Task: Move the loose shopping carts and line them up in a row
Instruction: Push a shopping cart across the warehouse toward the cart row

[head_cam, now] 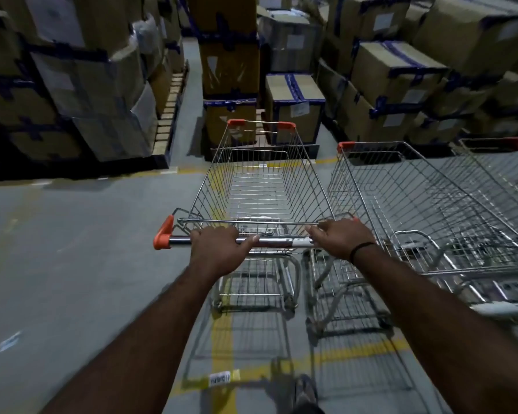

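Both arms outstretched, left hand and right hand grasped the cart handle, second cart just beside, boxes ahead.

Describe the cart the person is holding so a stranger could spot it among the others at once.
Start at the tall stack of boxes straight ahead and follow the yellow floor line back from it. The cart stands over that line, left of two other carts. Only its handle has the left hand and right hand gripping it.
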`<state>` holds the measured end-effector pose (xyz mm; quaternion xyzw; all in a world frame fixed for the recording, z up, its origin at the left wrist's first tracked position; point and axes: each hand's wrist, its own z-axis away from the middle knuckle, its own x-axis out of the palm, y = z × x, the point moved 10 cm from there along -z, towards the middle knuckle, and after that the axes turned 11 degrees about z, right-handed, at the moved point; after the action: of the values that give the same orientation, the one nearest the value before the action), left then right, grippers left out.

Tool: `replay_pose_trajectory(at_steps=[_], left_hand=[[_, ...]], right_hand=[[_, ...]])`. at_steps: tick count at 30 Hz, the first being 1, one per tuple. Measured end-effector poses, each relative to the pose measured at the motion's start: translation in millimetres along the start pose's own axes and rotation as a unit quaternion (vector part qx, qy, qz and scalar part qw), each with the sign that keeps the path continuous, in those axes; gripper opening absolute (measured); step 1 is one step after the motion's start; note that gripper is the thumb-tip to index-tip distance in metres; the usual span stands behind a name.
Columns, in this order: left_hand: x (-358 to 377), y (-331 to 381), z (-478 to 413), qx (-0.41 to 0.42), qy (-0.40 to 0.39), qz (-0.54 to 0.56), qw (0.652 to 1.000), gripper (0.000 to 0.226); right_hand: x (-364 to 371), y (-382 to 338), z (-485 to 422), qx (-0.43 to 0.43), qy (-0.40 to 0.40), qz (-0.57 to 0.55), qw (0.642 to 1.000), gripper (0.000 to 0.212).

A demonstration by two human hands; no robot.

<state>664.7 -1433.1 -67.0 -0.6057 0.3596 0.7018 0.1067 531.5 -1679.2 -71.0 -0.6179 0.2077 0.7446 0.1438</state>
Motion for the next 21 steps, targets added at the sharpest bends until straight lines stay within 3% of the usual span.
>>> replay_pose_trajectory(at_steps=[6, 16, 21], left_hand=[[5.4, 20.2, 21.3, 0.009, 0.002, 0.011, 1.0, 0.065], [4.9, 25.6, 41.1, 0.008, 0.011, -0.046, 0.999, 0.087], [3.7, 31.8, 48.5, -0.002, 0.022, -0.046, 0.999, 0.083]], right_hand=[[3.1, 14.2, 22.2, 0.001, -0.002, -0.001, 1.0, 0.08], [2.8, 12.9, 49.1, -0.001, 0.002, -0.01, 1.0, 0.08], [-0.4, 16.7, 60.0, 0.0, 0.005, -0.029, 1.0, 0.077]])
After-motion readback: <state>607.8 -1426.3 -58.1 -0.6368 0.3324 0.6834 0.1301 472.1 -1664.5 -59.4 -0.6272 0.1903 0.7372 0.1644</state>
